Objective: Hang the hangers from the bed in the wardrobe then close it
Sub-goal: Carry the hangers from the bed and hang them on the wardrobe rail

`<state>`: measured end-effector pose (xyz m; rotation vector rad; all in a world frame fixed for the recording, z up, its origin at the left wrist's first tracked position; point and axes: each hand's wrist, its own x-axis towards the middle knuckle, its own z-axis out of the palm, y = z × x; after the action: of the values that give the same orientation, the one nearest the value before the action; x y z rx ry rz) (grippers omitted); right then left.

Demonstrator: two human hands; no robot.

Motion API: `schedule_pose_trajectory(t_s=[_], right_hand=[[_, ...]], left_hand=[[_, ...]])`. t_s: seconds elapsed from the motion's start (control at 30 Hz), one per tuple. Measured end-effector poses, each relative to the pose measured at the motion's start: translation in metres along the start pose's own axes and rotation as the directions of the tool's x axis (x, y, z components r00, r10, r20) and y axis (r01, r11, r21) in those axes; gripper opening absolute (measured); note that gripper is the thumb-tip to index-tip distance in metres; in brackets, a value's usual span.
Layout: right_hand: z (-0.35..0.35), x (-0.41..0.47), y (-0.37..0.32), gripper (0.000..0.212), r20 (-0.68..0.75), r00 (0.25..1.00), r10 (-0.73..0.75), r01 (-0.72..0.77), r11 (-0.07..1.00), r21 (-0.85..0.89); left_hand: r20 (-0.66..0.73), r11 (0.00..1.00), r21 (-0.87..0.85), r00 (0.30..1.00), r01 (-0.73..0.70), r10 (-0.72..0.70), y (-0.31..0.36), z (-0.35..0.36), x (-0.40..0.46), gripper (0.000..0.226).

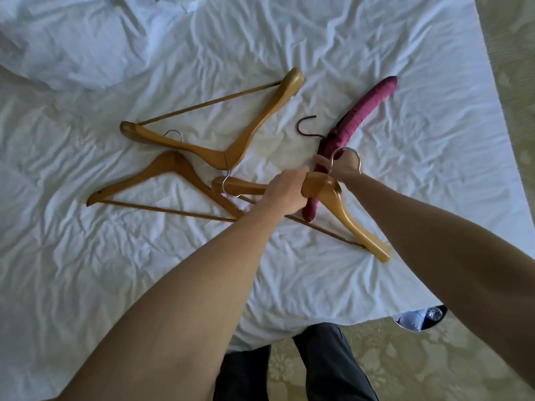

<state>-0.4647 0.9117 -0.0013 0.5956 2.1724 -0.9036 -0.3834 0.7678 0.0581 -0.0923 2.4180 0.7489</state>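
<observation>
The task looks barely begun: all four hangers are on or just over the bed (376,68), and no wardrobe is in view, so hanging and closing remain. No container shows either. Landmark: the red hanger (362,111), padded, lying on the sheet. Two wooden hangers, the far hanger (254,117) and the flat hanger (162,172), lie to its left. The held hanger (341,206) crosses its near end, gripped by the left hand (285,193). The right hand (338,164) curls around the red hanger's middle.
</observation>
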Motion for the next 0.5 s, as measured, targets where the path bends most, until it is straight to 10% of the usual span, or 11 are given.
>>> schedule_pose_trajectory(t_s=[0.17,0.5], right_hand=[[-0.018,-0.025,0.006,0.049,-0.212,0.974,-0.077,0.092,0.994,0.063],[0.012,-0.074,0.037,0.053,-0.115,0.888,-0.446,0.451,0.892,0.021]], left_hand=[[-0.025,0.991,-0.135,0.999,0.022,-0.026,0.0,-0.004,0.012,0.022],[0.048,0.969,-0.24,0.997,0.064,-0.054,-0.004,-0.009,0.018,0.028]])
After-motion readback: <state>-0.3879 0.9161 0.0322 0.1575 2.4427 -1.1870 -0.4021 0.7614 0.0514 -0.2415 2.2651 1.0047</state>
